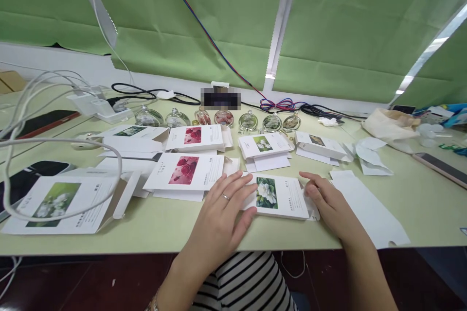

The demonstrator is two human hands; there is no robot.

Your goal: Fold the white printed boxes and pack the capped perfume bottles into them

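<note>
A flattish white carton with a photo of a white flower lies near the table's front edge. My left hand rests over its left end, fingers stretched out and slightly apart, a ring on one. At the carton's right end, my right hand has its fingers curled in by the end flap; the lower fingers are partly hidden. Just left of my left hand lies a carton with red roses. Beyond my hands sits another white-flower carton, its end towards me open.
Several round glass bottles stand in a row at the back. More cartons lie left, including one crossed by a white cable. Paper, a cloth bag and a phone lie right. Cables run along the wall.
</note>
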